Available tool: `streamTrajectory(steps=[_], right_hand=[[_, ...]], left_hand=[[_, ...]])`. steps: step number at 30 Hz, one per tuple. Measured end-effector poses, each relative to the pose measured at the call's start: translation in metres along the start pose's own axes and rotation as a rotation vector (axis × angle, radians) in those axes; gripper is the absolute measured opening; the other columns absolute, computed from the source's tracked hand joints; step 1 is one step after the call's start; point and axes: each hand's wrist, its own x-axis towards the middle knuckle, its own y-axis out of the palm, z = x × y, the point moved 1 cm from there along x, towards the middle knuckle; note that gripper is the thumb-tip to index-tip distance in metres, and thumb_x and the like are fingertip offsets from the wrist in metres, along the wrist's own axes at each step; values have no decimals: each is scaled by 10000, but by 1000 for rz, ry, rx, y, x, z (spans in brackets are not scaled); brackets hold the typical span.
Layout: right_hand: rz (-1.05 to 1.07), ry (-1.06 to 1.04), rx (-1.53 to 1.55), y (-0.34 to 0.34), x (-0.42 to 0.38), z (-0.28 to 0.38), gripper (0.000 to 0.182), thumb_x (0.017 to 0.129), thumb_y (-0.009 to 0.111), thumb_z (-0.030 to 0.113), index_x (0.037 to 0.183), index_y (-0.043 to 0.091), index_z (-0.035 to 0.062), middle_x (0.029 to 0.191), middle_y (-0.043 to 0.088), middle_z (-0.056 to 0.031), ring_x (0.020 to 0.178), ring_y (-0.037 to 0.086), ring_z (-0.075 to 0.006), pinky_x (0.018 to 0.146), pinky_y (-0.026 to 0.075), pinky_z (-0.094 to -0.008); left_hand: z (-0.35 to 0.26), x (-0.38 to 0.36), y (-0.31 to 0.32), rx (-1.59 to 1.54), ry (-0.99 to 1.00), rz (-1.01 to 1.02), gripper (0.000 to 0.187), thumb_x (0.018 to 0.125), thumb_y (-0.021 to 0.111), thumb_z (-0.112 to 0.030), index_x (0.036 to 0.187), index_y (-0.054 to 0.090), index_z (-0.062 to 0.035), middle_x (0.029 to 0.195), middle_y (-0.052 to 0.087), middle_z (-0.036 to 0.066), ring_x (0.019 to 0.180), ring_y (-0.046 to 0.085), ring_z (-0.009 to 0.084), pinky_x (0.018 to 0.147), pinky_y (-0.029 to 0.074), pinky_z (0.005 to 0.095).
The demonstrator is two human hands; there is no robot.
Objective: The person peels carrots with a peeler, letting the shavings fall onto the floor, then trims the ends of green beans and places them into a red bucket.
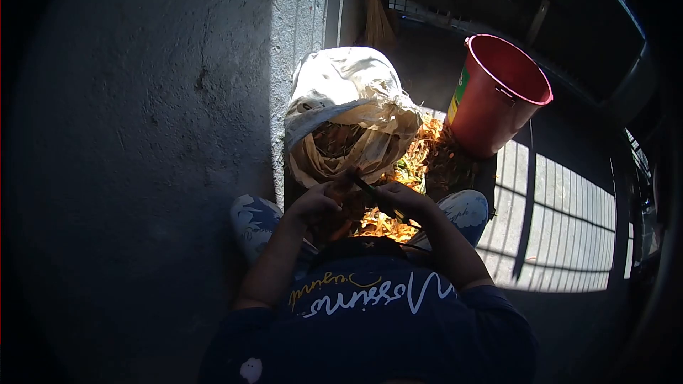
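Observation:
My left hand (316,201) is closed at the edge of a dim brown clump (345,206), which looks like dry leaves or twigs. Opposite it, my right hand (404,198) grips a dark, narrow tool (370,190) whose tip points up and left toward the clump; shadow hides its exact kind. Orange-brown leaf litter (384,226) lies below both hands, between my knees. Just beyond them a pale woven sack (348,75) lies on its side, its mouth facing me, with dry plant scraps inside.
A red bucket (480,114) stands tilted in view to the right of the sack, beside more leaf litter (427,139). A rough wall (178,99) rises on the left. A straw broom (378,21) leans at the back. Barred sunlight falls across the floor (562,220) at right.

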Motion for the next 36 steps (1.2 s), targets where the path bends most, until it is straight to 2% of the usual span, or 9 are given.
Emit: streamTrajectory(steps=[3, 5, 11, 21, 23, 26, 29, 33, 36], right_hand=[[46, -11, -57, -3, -5, 9, 436, 869, 458, 457, 710, 524, 57, 579, 485, -9, 502, 469, -97, 478, 381, -243], [50, -21, -64, -5, -5, 10, 443, 867, 457, 464, 705, 520, 56, 574, 483, -9, 502, 467, -96, 478, 379, -242], [35, -15, -28, -1, -10, 14, 459, 862, 461, 475, 686, 504, 53, 556, 475, -10, 487, 451, -94, 467, 365, -239], [-14, 27, 109, 2, -13, 8, 439, 877, 453, 441, 700, 521, 45, 540, 466, -14, 457, 439, -100, 440, 353, -239], [-9, 19, 133, 3, -13, 7, 437, 877, 452, 440, 719, 531, 41, 541, 468, -15, 458, 441, -103, 442, 357, -242], [4, 5, 160, 0, -12, 4, 440, 879, 446, 443, 745, 545, 35, 546, 471, -15, 462, 446, -109, 447, 365, -248], [20, 9, 148, -2, -8, -3, 452, 878, 439, 452, 749, 547, 33, 553, 476, -17, 467, 453, -115, 452, 372, -254], [14, 64, 91, 0, -3, -2, 474, 878, 431, 464, 729, 543, 27, 557, 482, -25, 471, 458, -121, 456, 379, -258], [40, 58, 81, 1, -4, 3, 490, 876, 426, 474, 726, 540, 22, 557, 479, -29, 468, 458, -125, 455, 380, -256]], left_hand=[[0, 1, -3, 33, -17, 9, 517, 602, 574, 76, 1106, 469, 24, 953, 559, 78, 826, 574, 158, 688, 485, 272], [-2, -1, 0, -57, -36, 34, 496, 604, 565, 79, 1088, 474, 28, 905, 564, 81, 759, 582, 150, 659, 488, 258], [-20, -8, 21, -66, -18, 15, 511, 596, 556, 74, 1096, 460, 38, 907, 564, 95, 742, 587, 156, 624, 487, 255], [-11, -1, 15, 43, 9, 10, 544, 593, 562, 55, 1120, 431, 30, 882, 542, 72, 700, 575, 137, 600, 484, 240], [-12, -4, 18, -55, -16, 44, 521, 618, 584, 44, 1116, 429, 24, 863, 546, 65, 682, 573, 121, 580, 480, 227], [-14, -7, 23, -55, 80, 55, 504, 646, 609, 25, 1116, 428, 18, 848, 548, 59, 661, 569, 112, 561, 476, 219], [-21, -14, 31, -10, 84, 62, 501, 661, 629, 2, 1120, 427, 17, 847, 546, 54, 650, 566, 105, 543, 470, 207], [-19, -13, 36, 18, 92, 83, 524, 645, 634, 4, 1128, 429, 20, 883, 555, 56, 699, 571, 107, 586, 475, 213], [-14, -8, 35, 115, 196, 86, 541, 628, 629, 10, 1133, 436, 25, 938, 562, 66, 769, 573, 120, 643, 477, 225]])
